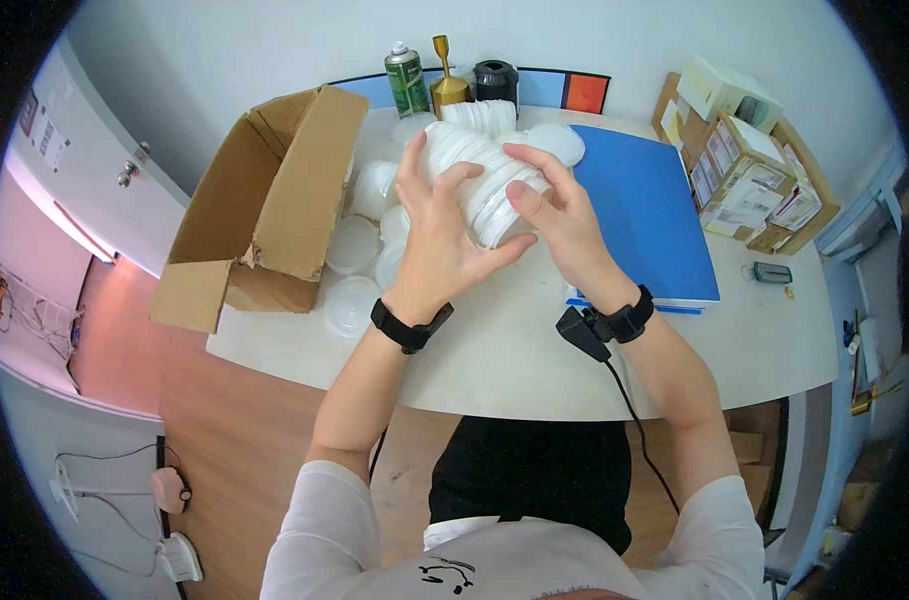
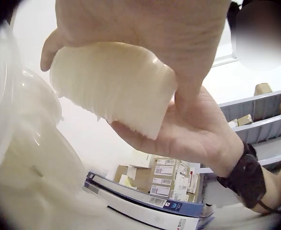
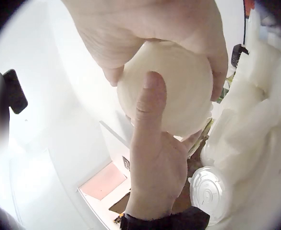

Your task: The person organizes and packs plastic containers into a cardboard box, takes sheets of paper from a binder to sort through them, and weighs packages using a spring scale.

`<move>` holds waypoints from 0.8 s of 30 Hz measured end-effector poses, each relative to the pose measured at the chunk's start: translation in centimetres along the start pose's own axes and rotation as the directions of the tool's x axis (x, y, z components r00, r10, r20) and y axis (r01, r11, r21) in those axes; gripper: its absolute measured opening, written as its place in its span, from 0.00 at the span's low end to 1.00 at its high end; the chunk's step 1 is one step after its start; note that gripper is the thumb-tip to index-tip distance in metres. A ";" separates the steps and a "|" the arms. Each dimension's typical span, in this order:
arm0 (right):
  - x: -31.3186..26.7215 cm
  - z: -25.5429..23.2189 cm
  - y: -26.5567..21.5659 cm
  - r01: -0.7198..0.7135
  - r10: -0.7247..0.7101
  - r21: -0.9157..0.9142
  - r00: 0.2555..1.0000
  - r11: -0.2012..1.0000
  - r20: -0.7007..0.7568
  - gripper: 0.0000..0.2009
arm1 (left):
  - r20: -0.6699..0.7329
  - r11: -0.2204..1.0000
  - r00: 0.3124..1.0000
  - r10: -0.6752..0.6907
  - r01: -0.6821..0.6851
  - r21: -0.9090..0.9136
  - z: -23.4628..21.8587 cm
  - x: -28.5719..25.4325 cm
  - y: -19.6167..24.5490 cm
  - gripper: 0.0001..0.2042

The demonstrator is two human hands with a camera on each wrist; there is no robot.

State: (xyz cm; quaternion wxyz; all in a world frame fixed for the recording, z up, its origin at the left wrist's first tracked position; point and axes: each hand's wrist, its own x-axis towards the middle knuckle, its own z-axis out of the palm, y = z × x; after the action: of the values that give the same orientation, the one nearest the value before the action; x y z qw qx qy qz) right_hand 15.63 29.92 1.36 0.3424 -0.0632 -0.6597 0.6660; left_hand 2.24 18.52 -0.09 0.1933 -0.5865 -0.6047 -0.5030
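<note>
Both hands hold a thick stack of round, translucent white plastic lids [image 1: 486, 180] over the table, tilted with its near end towards the person. My left hand [image 1: 436, 235] grips the left side, its fingers spread around the stack; in the right wrist view, the left thumb lies across the round end face. On the other side, my right hand [image 1: 571, 225] curls over the stack's near right end. Seen from the left wrist, the lids [image 2: 109, 84] sit tightly layered between the two hands. Loose lids [image 1: 352, 305] and another row of lids [image 1: 481, 117] lie close by on the table.
An open cardboard box [image 1: 294, 190] stands at the table's left. A blue folder [image 1: 644, 215] lies right of the hands, with a box of small packages [image 1: 749, 180] beyond it. A green spray can [image 1: 406, 80], a gold candlestick-like object [image 1: 447, 85] and a black container [image 1: 496, 82] stand behind.
</note>
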 end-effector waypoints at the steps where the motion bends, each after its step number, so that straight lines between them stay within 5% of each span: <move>1: -0.1 0.2 0.0 0.003 -0.003 0.006 1.000 1.000 -0.004 0.28 | 0.006 1.000 1.000 0.005 -0.005 0.003 0.0 0.0 -0.3 0.41; 6: -0.8 0.8 -0.9 0.044 -0.044 0.065 0.999 0.997 -0.001 0.29 | -0.046 0.991 0.990 0.133 -0.132 0.021 -0.3 0.2 -0.3 0.37; 13: -0.5 0.3 -1.9 0.021 -0.036 0.147 0.994 0.989 0.101 0.29 | -0.031 0.986 0.991 0.130 -0.126 0.111 -2.4 2.1 2.2 0.34; 15: -0.4 0.5 -2.6 -0.024 0.000 0.402 0.998 0.916 0.061 0.32 | 0.030 0.978 0.990 0.139 -0.142 0.151 -3.7 3.3 3.0 0.33; 19: -0.8 1.1 -2.3 -0.115 0.104 0.466 0.993 0.877 0.050 0.34 | 0.040 0.955 0.984 0.172 -0.177 0.239 -7.5 5.4 4.7 0.30; 22: -1.7 1.9 0.6 -0.274 0.238 0.473 0.962 0.837 0.137 0.32 | 0.052 0.899 0.977 0.206 -0.210 0.385 -12.2 7.6 5.4 0.31; 24: -3.0 2.9 2.1 -0.419 0.253 0.347 0.865 0.839 0.433 0.26 | 0.014 0.914 0.997 0.076 -0.076 0.398 -15.0 9.4 4.7 0.32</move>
State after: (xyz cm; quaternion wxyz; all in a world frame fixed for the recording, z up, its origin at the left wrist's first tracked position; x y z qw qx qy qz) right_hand 15.62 26.09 -1.31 0.0925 0.0234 -0.5265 0.8448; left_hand -1.13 9.93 15.74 0.3284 -0.5575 -0.6709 -0.3622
